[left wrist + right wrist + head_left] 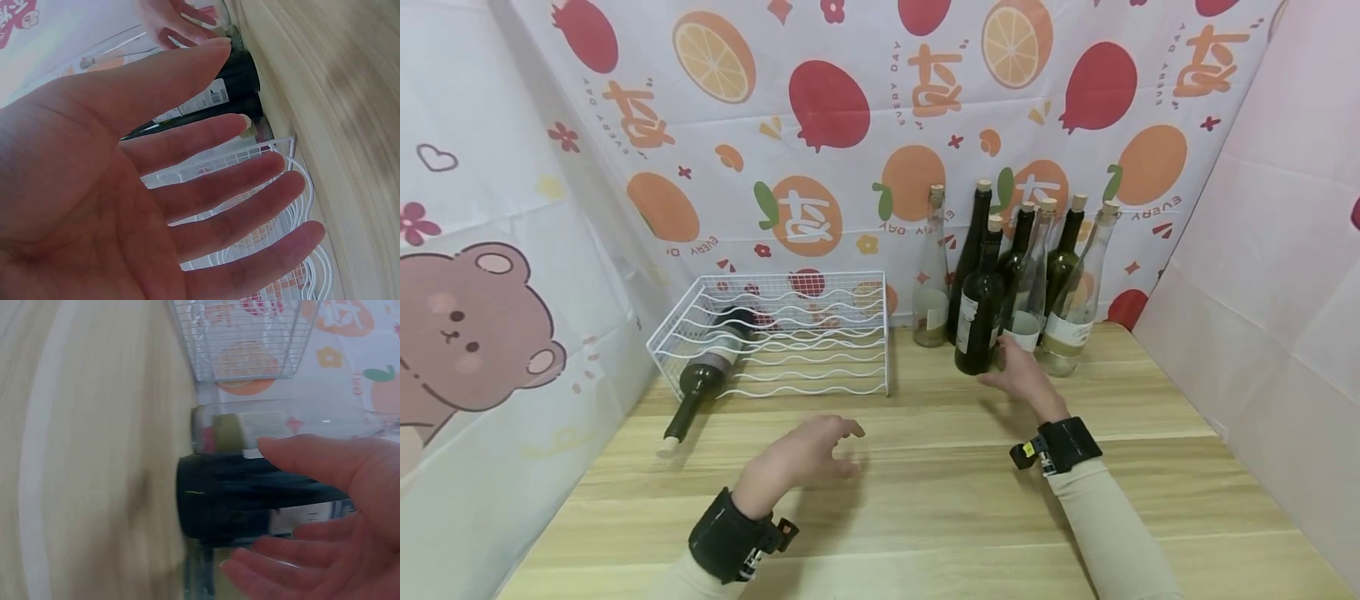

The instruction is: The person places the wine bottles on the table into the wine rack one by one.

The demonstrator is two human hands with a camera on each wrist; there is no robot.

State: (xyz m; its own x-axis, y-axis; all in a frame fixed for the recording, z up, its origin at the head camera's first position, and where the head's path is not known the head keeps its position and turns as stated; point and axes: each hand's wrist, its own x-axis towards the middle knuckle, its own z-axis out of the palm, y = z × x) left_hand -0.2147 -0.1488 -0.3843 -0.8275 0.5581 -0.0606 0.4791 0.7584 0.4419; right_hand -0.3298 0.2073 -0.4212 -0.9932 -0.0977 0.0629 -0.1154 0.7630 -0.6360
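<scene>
My right hand is at the lower right side of a dark wine bottle with a pale label and a cork, standing at the front of a bottle group. In the right wrist view, the thumb and spread fingers lie on either side of that dark bottle, not visibly closed on it. Over the table in front of the wire rack, my left hand holds nothing. Its palm and parted fingers fill much of the left wrist view.
A white wire wine rack stands at the back left. One dark corked bottle lies in its left end, neck toward me. Several clear and green corked bottles, including a clear one, crowd the back right. Patterned cloth hangs behind.
</scene>
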